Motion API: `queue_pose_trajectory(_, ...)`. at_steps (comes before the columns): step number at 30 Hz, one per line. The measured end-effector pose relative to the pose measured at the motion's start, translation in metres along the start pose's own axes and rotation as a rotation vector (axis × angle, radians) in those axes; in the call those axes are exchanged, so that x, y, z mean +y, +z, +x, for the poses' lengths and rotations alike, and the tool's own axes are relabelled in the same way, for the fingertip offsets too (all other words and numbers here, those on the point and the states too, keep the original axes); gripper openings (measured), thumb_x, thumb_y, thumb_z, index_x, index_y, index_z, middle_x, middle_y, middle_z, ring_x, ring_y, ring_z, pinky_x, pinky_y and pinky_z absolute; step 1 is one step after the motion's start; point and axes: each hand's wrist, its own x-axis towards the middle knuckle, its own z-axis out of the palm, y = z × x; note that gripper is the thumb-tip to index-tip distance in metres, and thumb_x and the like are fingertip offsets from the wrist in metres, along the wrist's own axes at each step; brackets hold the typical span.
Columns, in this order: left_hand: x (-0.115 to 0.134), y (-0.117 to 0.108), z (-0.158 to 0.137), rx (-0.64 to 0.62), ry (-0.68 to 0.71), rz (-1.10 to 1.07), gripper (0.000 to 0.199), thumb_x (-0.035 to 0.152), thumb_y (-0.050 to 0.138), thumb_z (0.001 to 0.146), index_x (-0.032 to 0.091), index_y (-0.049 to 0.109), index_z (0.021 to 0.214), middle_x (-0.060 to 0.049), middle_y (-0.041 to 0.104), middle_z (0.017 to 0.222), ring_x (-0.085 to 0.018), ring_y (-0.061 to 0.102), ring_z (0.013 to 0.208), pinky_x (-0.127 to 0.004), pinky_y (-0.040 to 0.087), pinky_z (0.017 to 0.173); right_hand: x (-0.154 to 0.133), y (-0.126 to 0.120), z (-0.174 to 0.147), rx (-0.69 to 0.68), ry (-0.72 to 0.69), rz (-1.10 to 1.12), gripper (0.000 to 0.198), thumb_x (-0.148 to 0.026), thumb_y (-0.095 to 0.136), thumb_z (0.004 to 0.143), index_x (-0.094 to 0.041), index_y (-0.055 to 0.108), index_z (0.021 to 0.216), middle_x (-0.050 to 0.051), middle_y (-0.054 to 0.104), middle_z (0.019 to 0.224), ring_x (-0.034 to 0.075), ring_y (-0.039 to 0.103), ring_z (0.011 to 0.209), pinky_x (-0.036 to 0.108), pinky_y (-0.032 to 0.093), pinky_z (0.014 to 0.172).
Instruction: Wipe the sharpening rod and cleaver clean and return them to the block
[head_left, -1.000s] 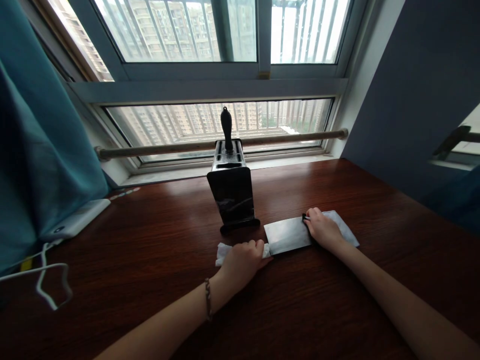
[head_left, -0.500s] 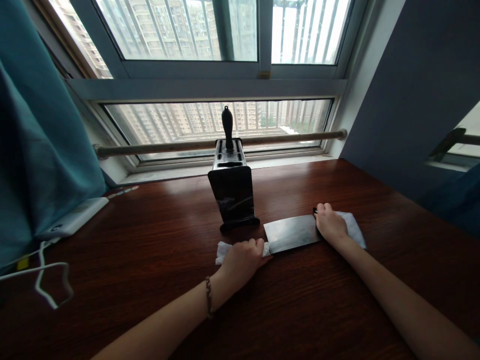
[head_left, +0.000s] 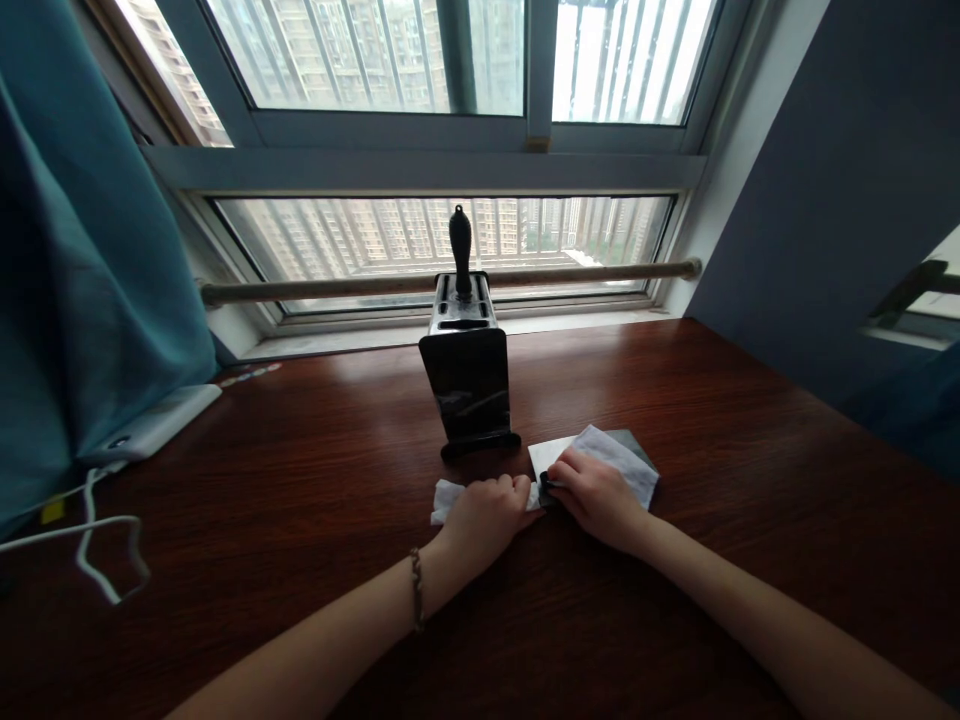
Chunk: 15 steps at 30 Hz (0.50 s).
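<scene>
My left hand is closed around the handle of a cleaver, which is wrapped in a white covering. The cleaver's broad metal blade points right, low over the table. My right hand is closed, with a white cloth spread under and beyond it, covering much of the blade. A small black object pokes out at the right fingertips, close to the handle end; its kind is hidden by the fingers.
Behind my hands stands a knife block with a black front, and a black-handled tool upright in it. A white power strip with a white cable lies at left by the blue curtain. The wooden table meets the window sill.
My right hand, with the white cloth and small black object, has slid left along the blade from its far end to near the handle. My left hand has stayed in place.
</scene>
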Motion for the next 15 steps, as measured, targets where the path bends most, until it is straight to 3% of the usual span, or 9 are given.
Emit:
queue_pose_trajectory(3, -0.001, 0.000, 0.001, -0.017, -0.001, 0.002, 0.035, 0.044, 0.036, 0.090, 0.014, 0.054, 0.090, -0.008, 0.059, 0.077, -0.023, 0.061, 0.065, -0.031, 0.042, 0.054, -0.002, -0.001, 0.001, -0.005, -0.036, 0.033, 0.012, -0.025, 0.045, 0.091, -0.019, 0.055, 0.095, 0.003, 0.052, 0.095, 0.014, 0.050, 0.080, 0.025, 0.035, 0.070)
queue_pose_trajectory(8, -0.001, 0.002, 0.000, -0.013, -0.009, -0.021, 0.035, 0.046, 0.038, 0.089, 0.015, 0.054, 0.089, -0.008, 0.060, 0.079, -0.024, 0.061, 0.068, -0.031, 0.042, 0.055, 0.008, -0.003, 0.005, -0.025, 0.183, -0.084, 0.013, -0.027, 0.046, 0.090, -0.017, 0.054, 0.092, 0.004, 0.053, 0.096, 0.015, 0.052, 0.079, 0.026, 0.035, 0.065)
queue_pose_trajectory(15, 0.000, -0.004, -0.001, -0.024, -0.010, -0.042, 0.032, 0.043, 0.040, 0.089, 0.014, 0.054, 0.089, -0.009, 0.061, 0.080, -0.024, 0.060, 0.068, -0.032, 0.041, 0.056, 0.066, -0.011, 0.003, -0.019, 0.424, -0.242, 0.016, -0.029, 0.043, 0.092, -0.016, 0.050, 0.095, 0.005, 0.052, 0.098, 0.016, 0.054, 0.079, 0.027, 0.034, 0.061)
